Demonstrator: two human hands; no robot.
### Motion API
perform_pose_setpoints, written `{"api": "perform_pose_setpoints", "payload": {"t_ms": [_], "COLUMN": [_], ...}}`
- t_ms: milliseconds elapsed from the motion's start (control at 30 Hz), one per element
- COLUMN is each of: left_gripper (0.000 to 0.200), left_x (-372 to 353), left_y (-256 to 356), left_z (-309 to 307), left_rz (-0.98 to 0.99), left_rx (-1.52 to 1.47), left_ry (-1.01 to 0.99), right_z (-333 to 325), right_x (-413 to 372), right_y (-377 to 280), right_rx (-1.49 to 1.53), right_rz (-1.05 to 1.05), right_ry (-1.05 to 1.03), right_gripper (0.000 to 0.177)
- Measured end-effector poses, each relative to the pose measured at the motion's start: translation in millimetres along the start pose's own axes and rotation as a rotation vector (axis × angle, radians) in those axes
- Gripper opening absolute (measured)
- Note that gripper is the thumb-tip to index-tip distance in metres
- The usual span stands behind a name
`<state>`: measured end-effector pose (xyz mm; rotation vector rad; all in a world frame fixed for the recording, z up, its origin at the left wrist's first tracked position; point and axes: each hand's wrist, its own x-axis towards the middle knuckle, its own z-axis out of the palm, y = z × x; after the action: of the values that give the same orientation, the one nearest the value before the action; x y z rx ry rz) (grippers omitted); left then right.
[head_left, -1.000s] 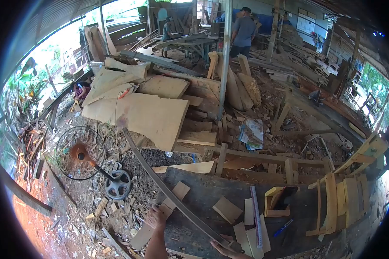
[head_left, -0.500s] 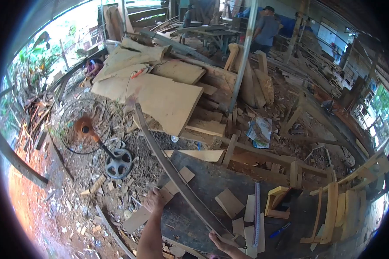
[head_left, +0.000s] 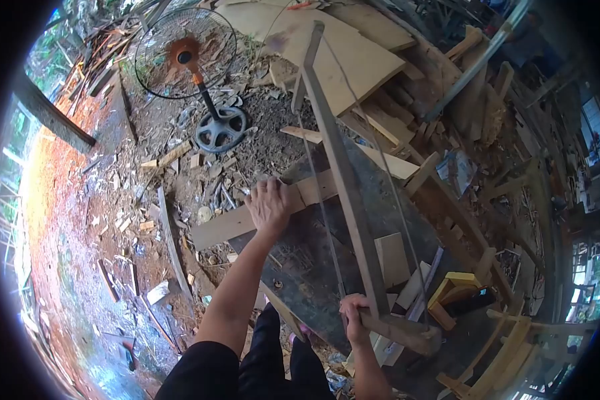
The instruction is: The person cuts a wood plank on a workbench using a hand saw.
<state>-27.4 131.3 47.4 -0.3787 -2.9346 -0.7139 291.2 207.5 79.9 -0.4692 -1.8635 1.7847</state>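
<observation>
A wooden board (head_left: 221, 227) lies across the dark tabletop (head_left: 293, 280), its left end jutting past the edge. My left hand (head_left: 269, 207) is closed over the board, fingers curled at its far edge. In my right hand (head_left: 355, 317), near the table's front edge, is the lower end of a wooden frame saw (head_left: 343, 157). Its long middle bar stretches away from me, with a thin blade (head_left: 327, 223) on the left and a cord on the right. The blade crosses over the board to the right of my left hand.
A stand fan (head_left: 187, 57) with a round base stands on the littered ground. Large wooden slabs (head_left: 363, 60) are piled beyond the table. On the right are offcuts (head_left: 393, 260), a ruler (head_left: 433, 273), a yellow wooden box (head_left: 440, 310) and a slatted frame (head_left: 507, 360).
The view has tilted down and turned. The saw has rotated so its blade and cord show apart from the bar. My left hand remains on the board; my right still grips the saw.
</observation>
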Motion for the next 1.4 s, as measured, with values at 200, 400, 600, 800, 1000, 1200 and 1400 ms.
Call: {"api": "perform_pose_setpoints", "payload": {"t_ms": [200,400,600,800,1000,1200,1400], "left_gripper": [0.053,0.042,0.026,0.027,0.025,0.023,0.023], "left_x": [-24.7,1.7,23.9,25.0,28.6,32.3,31.3], "left_y": [-1.7,8.2,9.6,9.5,7.2,3.2,-0.6], "left_z": [-2.9,9.0,20.4,17.1,14.4,13.9,20.0], "left_rz": [0.243,0.055,0.069,0.009,0.021,0.074,0.123], "left_rx": [-0.034,-0.029,-0.010,-0.005,-0.020,-0.043,-0.042], "left_ry": [0.111,0.114,0.207,0.160,0.135,0.141,0.169], "right_z": [4.9,2.7,-3.7,0.4,-12.8,-9.1,-0.4], "right_x": [4.5,7.8,17.4,25.8,23.9,24.7,31.6], "right_y": [-2.3,-5.1,-1.0,-7.4,-5.4,-6.4,1.9], "right_rx": [0.115,0.163,0.094,0.176,0.143,0.091,0.003], "right_rz": [-0.031,-0.006,0.017,-0.021,-0.029,-0.014,0.144], "right_ry": [-0.004,-0.023,-0.094,-0.074,-0.133,-0.107,-0.112], "right_gripper": [0.014,0.015,0.015,0.014,0.015,0.013,0.010]}}
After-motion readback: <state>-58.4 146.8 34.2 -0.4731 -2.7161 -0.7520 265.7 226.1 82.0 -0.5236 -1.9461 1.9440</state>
